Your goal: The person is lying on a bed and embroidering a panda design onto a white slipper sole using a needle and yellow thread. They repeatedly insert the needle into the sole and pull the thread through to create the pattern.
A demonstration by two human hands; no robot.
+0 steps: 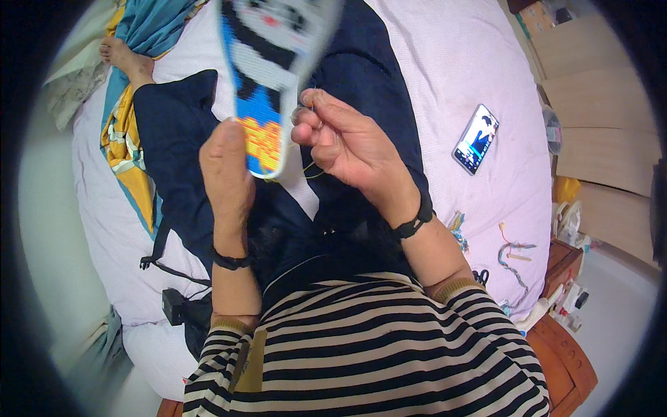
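Observation:
My left hand (227, 167) grips the lower left edge of an embroidered shoe insole (263, 78), its thumb on the face and the other fingers hidden behind. The insole shows a black and white panda over blue, with orange and yellow stitching at its rounded end. Just right of the insole, my right hand (338, 135) pinches a thin needle (313, 99) between thumb and fingers. Yellow thread (314, 176) hangs in a loop between the insole's lower end and my right hand.
A phone (476, 139) with a lit screen lies on the pink bedspread (443, 68) at right. Below it are a bundle of coloured threads (458, 229), a braided thread hank (513, 268) and black-handled scissors (480, 277). A black box-shaped device (173, 306) sits at lower left.

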